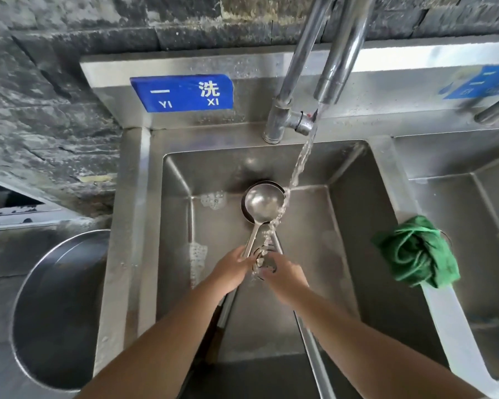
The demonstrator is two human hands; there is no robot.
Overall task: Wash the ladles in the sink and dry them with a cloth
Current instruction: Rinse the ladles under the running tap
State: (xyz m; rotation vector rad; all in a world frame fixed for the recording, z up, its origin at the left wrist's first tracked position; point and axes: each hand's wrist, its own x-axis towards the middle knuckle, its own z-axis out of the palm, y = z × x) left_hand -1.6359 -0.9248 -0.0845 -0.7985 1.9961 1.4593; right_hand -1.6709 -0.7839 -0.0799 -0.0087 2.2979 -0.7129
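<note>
A big steel bowl (pixel 58 312) sat left of the sink (pixel 133 226), where the left hand (pixel 231 273) gripped the ladles (pixel 261 204) under the tap's stream while the right hand (pixel 283 276), blurred, rubbed their handles, the green cloth (pixel 418 250) waiting on the divider.

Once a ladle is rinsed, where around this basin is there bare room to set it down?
Bare steel shows on the sink left rim, and on the divider strip below the green cloth. The back ledge left of the faucet base is also bare. Crowded: basin middle, where the left hand and right hand hold the ladles under running water.
</note>
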